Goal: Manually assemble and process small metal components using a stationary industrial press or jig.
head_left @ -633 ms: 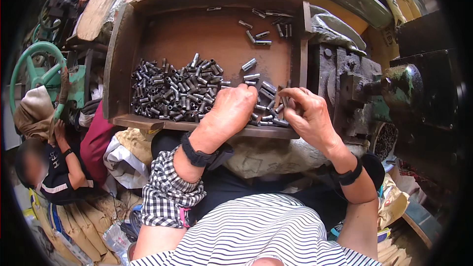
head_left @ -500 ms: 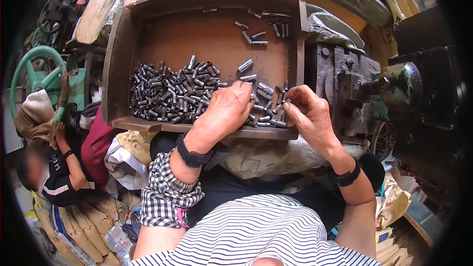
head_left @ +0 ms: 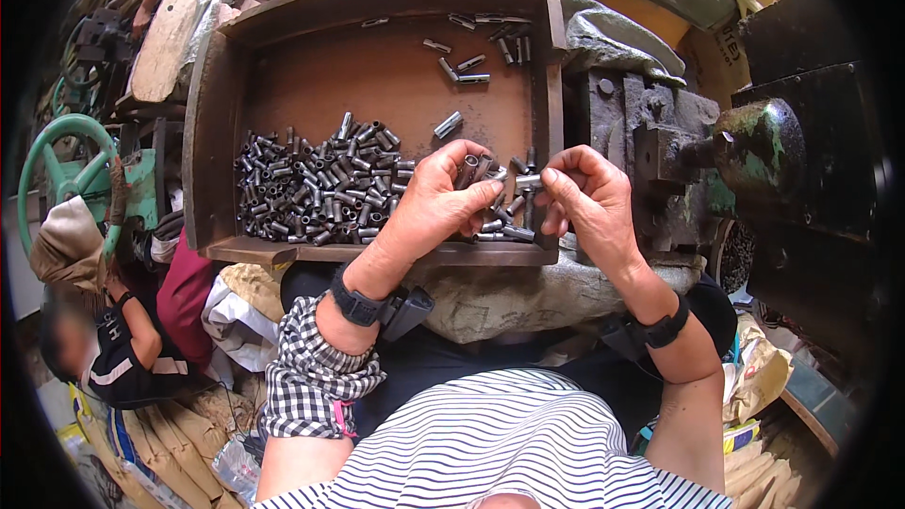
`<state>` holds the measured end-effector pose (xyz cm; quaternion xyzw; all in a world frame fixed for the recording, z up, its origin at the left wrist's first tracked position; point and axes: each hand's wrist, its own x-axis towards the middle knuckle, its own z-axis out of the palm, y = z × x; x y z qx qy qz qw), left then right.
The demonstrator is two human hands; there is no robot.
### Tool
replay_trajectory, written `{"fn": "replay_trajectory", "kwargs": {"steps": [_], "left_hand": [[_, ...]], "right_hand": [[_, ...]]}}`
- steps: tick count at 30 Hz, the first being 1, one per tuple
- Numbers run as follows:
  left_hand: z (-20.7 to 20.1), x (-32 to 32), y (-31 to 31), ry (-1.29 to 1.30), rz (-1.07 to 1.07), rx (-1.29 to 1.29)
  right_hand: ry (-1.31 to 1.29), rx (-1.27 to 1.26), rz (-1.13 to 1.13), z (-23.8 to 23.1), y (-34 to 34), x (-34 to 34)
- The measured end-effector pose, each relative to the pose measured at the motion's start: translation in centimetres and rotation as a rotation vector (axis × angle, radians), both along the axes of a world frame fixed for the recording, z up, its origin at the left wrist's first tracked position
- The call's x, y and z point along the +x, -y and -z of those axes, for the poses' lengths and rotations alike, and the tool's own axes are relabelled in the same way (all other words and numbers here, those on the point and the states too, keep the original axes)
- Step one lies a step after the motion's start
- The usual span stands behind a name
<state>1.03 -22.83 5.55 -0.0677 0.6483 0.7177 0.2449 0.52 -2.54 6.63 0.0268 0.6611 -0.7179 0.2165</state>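
Observation:
A shallow wooden tray [head_left: 253, 250] in front of me holds many short metal tubes [head_left: 320, 190], heaped at its left. Over the tray's near right part, my left hand [head_left: 436, 196] is closed around a few dark tubes [head_left: 468, 170], their open ends showing past the thumb. Between the thumb and fingertips of my right hand [head_left: 596, 205] is a shiny metal tube [head_left: 529, 182], held level close to the left hand's fingertips. More tubes [head_left: 509, 229] lie beneath my hands in the near right corner, partly hidden by them.
Scattered tubes [head_left: 474, 79] lie in the tray's far right part. A dark, greasy machine [head_left: 660, 146] stands close on the right. At left are a green handwheel [head_left: 71, 170] and a seated person [head_left: 132, 349]. A grey sack [head_left: 490, 302] hangs below the tray's near edge.
My left hand has rolled over, so the tubes it grips now show. My right hand has lifted a tube from the near right corner towards the left hand. The view has shifted slightly.

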Motion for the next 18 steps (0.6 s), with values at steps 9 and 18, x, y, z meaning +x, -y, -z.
{"fn": "replay_trajectory", "kwargs": {"steps": [9,18], "left_hand": [[0.3,-0.25,0.01,0.118,-0.049,0.278],[0.22,-0.34,-0.09,0.169,-0.042,0.363]], "right_hand": [[0.052,-0.137,0.017,0.71,-0.07,-0.06],[0.019,-0.163,0.007,0.68,-0.01,0.17]]}}
